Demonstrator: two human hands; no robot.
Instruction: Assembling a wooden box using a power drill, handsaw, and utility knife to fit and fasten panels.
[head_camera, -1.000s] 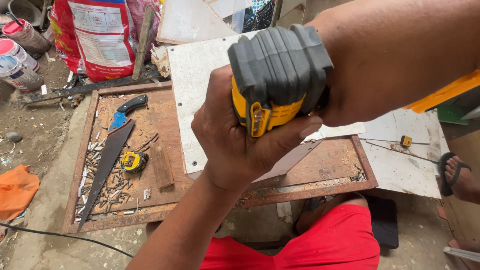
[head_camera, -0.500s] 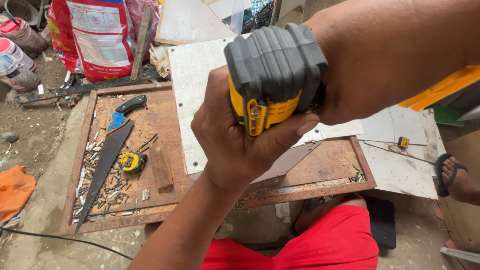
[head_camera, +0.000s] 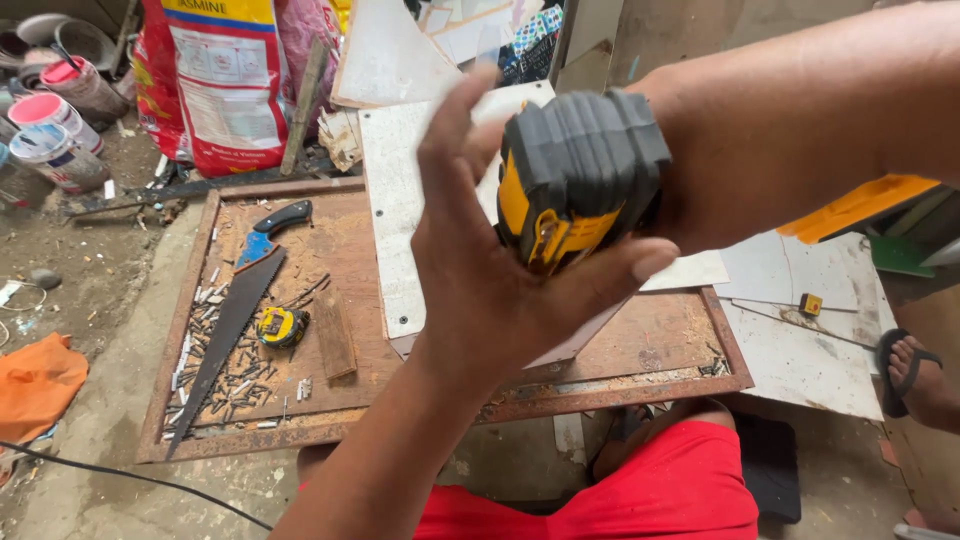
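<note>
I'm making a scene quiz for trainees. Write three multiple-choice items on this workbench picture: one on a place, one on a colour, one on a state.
1. Where does the handsaw lie?
A. On the left part of the wooden board
B. Leaning on the printed sack
C. On the ground by the foot

2. What colour is the cloth on the ground at the left?
A. Blue
B. Orange
C. White

3. How is the left hand at the black and yellow battery pack?
A. Fist shut, far from it
B. Flat on the board
C. Fingers spread, thumb under it

Answers:
1 A, the blade lies along the board's left side among scattered nails, next to the tape measure.
2 B, it is plainly orange.
3 C, the fingers are raised open beside the pack while the thumb crosses below it.
</note>
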